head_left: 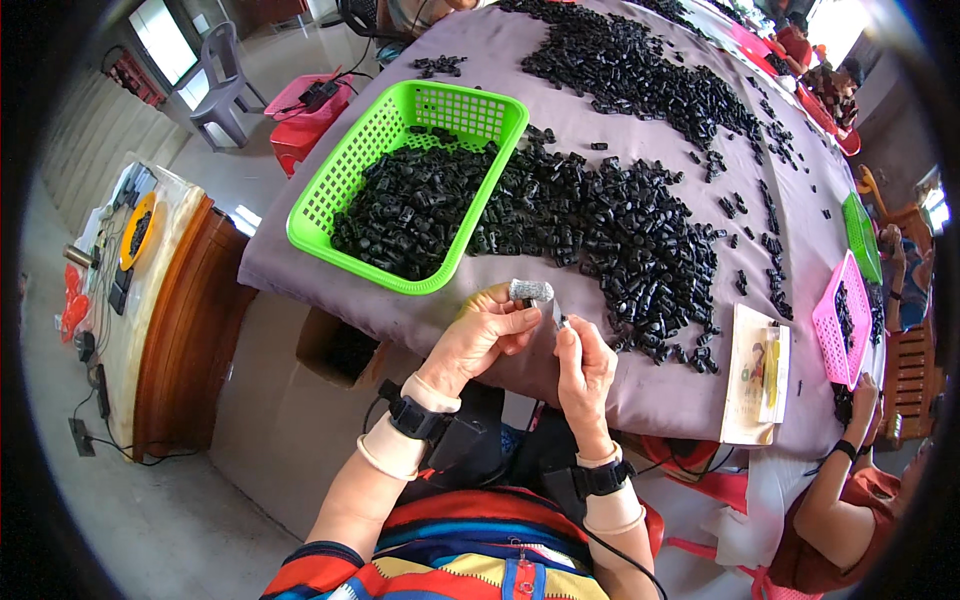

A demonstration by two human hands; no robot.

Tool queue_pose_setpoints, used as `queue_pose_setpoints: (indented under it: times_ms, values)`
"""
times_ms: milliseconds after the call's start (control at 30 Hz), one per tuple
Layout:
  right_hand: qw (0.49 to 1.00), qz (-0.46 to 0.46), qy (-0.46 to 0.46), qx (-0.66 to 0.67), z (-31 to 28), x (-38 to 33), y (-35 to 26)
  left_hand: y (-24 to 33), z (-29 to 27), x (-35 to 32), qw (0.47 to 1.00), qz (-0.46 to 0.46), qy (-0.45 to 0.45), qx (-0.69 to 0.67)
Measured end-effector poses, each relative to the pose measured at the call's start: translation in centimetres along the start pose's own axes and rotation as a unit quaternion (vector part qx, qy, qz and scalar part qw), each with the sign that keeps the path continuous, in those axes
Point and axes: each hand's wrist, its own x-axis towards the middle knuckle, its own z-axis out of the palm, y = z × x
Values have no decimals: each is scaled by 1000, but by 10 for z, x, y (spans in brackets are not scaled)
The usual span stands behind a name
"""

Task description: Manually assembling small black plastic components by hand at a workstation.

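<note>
My left hand [492, 327] is closed near the table's front edge, its thumb and fingers pinching a small black part [529, 303] that is mostly hidden. At those fingertips shows a grey speckled cylinder-shaped piece [531, 290]; whether it covers a finger or is held, I cannot tell. Close by on the right, my right hand [584, 365] is closed around a thin blade-like tool [558, 316], its tip pointing up toward the left fingertips. Just beyond both hands spreads a heap of small black plastic parts [600, 225]. A green basket [405, 283], filled with similar parts, stands to the left.
A cloth-covered table [660, 400] carries more black parts toward the far end. At right lie a paper sheet [745, 375] with a clear yellowish case [772, 375] and a pink basket [827, 325]. Other people sit along the right side. A cardboard box [335, 345] stands below the table.
</note>
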Motion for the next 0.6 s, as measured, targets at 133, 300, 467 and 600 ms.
queue_pose_setpoints:
  times_ms: [133, 300, 467, 600]
  values:
    - [998, -41, -3, -48, 3, 3, 0, 1, 4, 0, 999, -18, 25, -32]
    - [999, -4, -5, -50, 2, 3, -6, -1, -1, 0, 998, -22, 12, -62]
    - [991, -89, -25, -102, 4, 3, -4, 0, 1, 1, 996, -17, -10, -86]
    - [989, -97, -21, -111, 7, 3, -4, 2, 4, 0, 996, -34, 20, -78]
